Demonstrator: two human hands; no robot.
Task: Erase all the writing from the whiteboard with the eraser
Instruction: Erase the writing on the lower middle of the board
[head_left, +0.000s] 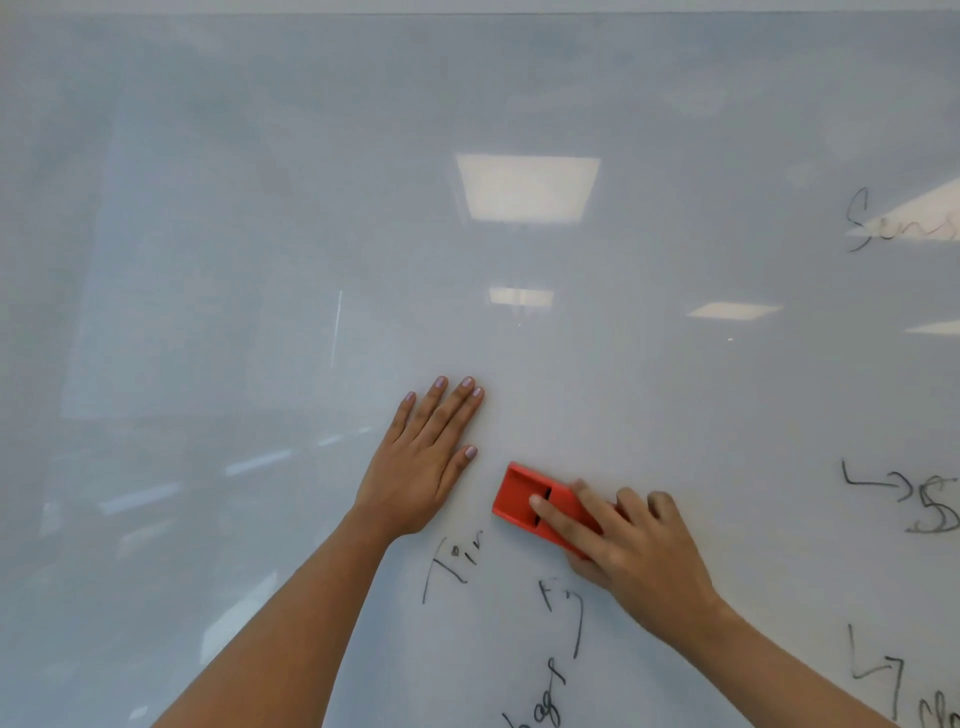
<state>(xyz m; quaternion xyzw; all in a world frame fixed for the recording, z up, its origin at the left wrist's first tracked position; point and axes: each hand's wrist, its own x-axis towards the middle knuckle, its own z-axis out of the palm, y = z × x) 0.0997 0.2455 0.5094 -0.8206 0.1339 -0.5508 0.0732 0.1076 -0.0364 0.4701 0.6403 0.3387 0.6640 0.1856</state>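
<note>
Whiteboard (467, 260) fills the view, black writing (561, 618) low and right. Right hand (631, 551) presses the red eraser (524, 501) against it, fingers (553, 514) clamped on top; left hand (421, 467) lies flat, fingers spread.

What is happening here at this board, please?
A person is wiping a glossy white whiteboard. The right hand presses a red rectangular plastic eraser against it, while the left hand rests flat on the board beside it. Black marker writing remains below the hands and along the right edge, so the job is not finished.
</note>
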